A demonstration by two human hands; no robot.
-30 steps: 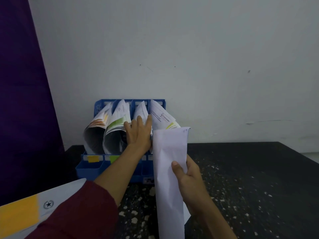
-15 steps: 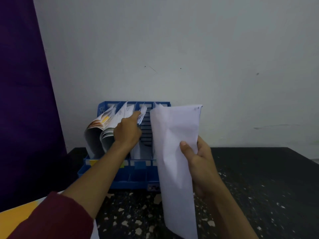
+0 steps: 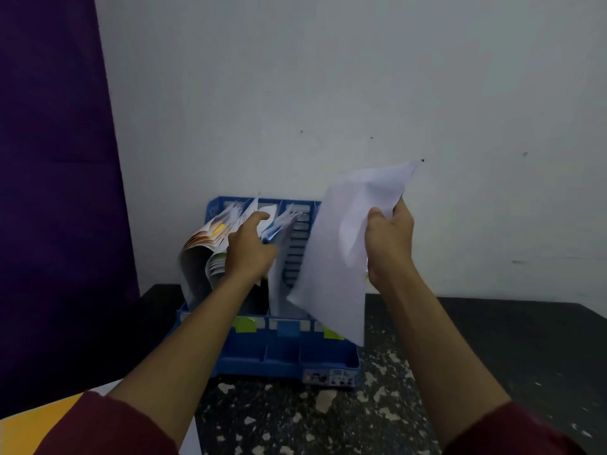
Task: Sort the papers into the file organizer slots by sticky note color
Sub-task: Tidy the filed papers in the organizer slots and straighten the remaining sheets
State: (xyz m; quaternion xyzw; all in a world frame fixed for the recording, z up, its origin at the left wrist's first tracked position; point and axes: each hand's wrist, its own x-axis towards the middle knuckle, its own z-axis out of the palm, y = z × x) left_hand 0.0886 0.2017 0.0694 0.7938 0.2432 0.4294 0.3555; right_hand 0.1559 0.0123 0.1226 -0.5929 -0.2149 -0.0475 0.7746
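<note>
A blue file organizer [image 3: 282, 359] stands against the white wall, with sticky notes in green [image 3: 245, 324], blue [image 3: 288, 327] and yellow [image 3: 332, 333] on its front ledge. Curled papers [image 3: 203, 238] fill its left slots. My left hand [image 3: 251, 249] grips the papers of a middle slot and bends them to the left, so the slot's slatted back shows. My right hand [image 3: 389, 243] grips a white sheet [image 3: 335, 254] by its right edge and holds it tilted over the organizer's right side. No sticky note shows on this sheet.
The organizer rests on a dark speckled table [image 3: 476, 372]. A paper with a large yellow-orange patch [image 3: 36, 425] lies at the bottom left, partly under my left sleeve. A purple curtain [image 3: 56, 159] hangs at the left.
My right hand has lifted the white sheet higher and tilted it to the right. My left hand has pulled the middle papers further left, which widens the gap. The camera has moved closer.
</note>
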